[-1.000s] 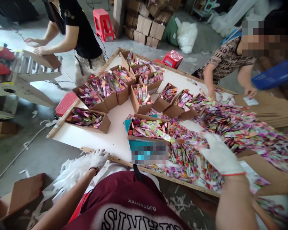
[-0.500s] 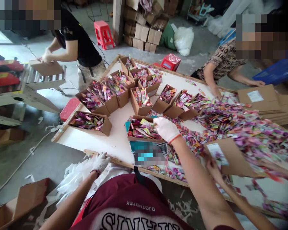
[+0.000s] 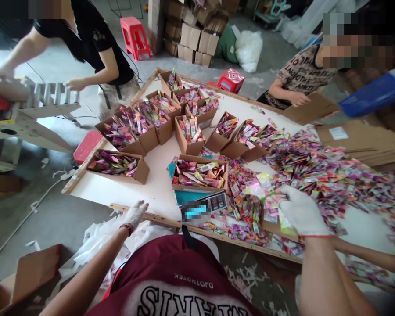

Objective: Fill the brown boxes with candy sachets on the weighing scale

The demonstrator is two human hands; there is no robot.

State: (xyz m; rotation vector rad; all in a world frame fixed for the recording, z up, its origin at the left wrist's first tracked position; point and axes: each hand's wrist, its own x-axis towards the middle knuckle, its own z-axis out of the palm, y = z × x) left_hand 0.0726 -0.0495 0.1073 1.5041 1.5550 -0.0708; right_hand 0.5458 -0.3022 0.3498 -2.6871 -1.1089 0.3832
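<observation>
My right hand (image 3: 304, 215), in a white glove, is over the pile of small colourful packets (image 3: 316, 164), its fingers curled round several bright, motion-blurred packets (image 3: 285, 224). To its left an open cardboard box (image 3: 197, 188) full of packets sits on a teal digital scale (image 3: 181, 199); the display is pixelated. My left hand (image 3: 136, 213), also gloved, rests at the table's wooden front edge, fingers stretched out and holding nothing.
Several filled boxes (image 3: 164, 131) stand across the white table (image 3: 161, 175). One co-worker (image 3: 102, 48) works at a roller conveyor (image 3: 52, 98); another handles flat cardboard (image 3: 311, 109). A third person's forearm (image 3: 365, 254) reaches in from the right. Red stools (image 3: 134, 37) stand behind.
My right hand has left the box on the scale and moved right, onto the packet pile. My left hand stays at the edge. The far right co-worker has lifted a piece of cardboard.
</observation>
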